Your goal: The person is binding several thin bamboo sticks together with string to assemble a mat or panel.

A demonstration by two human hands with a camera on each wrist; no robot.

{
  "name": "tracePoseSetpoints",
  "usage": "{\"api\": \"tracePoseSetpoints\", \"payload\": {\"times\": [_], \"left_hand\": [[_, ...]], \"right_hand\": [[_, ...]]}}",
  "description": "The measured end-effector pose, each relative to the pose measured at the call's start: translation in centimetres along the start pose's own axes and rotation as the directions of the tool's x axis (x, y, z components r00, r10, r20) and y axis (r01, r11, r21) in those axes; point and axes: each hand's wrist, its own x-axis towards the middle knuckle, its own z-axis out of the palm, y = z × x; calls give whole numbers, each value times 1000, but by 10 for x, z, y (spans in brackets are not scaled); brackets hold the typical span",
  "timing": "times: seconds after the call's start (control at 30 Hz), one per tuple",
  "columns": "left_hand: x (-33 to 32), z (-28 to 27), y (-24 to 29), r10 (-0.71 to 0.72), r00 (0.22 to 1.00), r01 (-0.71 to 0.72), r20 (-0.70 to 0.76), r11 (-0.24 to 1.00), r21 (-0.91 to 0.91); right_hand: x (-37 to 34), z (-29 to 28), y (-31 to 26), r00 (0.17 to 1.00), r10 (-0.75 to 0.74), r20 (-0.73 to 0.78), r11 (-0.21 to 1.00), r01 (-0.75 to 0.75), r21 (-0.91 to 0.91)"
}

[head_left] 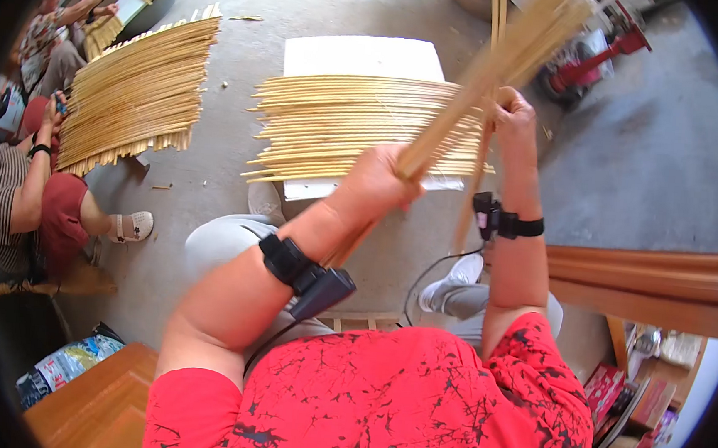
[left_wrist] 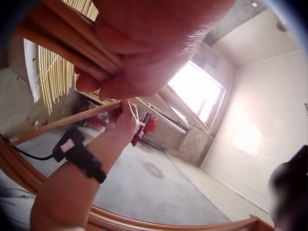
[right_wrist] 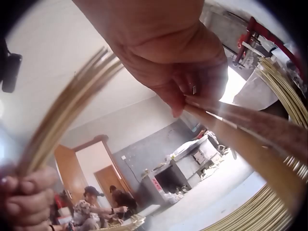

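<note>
My left hand [head_left: 374, 179] grips a bundle of long straw-coloured stalks [head_left: 503, 63], blurred and slanting up to the right. My right hand [head_left: 512, 114] pinches two thin stalks that stand nearly upright; in the right wrist view these stalks [right_wrist: 250, 144] run from the fingertips toward the lower right. Below both hands lies a row of similar stalks [head_left: 341, 123], side by side and crossed by thin thread, on a white board [head_left: 362, 56]. In the left wrist view, the left palm covers part of the bundle [left_wrist: 72, 43].
At left, seated people [head_left: 24, 192] work beside another wide stalk mat [head_left: 144, 88]. A red metal stand [head_left: 603, 62] is at the upper right. A brown wooden edge [head_left: 647, 273] runs near my right elbow. Camera cables hang from both wrists.
</note>
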Motion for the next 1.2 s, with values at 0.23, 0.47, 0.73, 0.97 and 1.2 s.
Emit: {"api": "tracePoseSetpoints", "payload": {"times": [0.23,0.47,0.73,0.97,1.2], "left_hand": [[-17,7,10,184,966,-256,184,797,548],[-13,-23,17,69,990,-129,126,818,560],[-12,-34,18,-65,995,19,80,878,479],[-12,-24,20,-38,994,-14,101,885,464],[-12,-22,18,-61,994,11,94,888,460]], "right_hand": [[95,54,3,954,-199,226,603,301,-739],[166,167,66,773,-251,582,297,634,-714],[174,220,112,709,-87,700,332,683,-651],[175,210,117,764,-19,645,479,573,-665],[164,206,121,793,9,610,384,560,-734]]}}
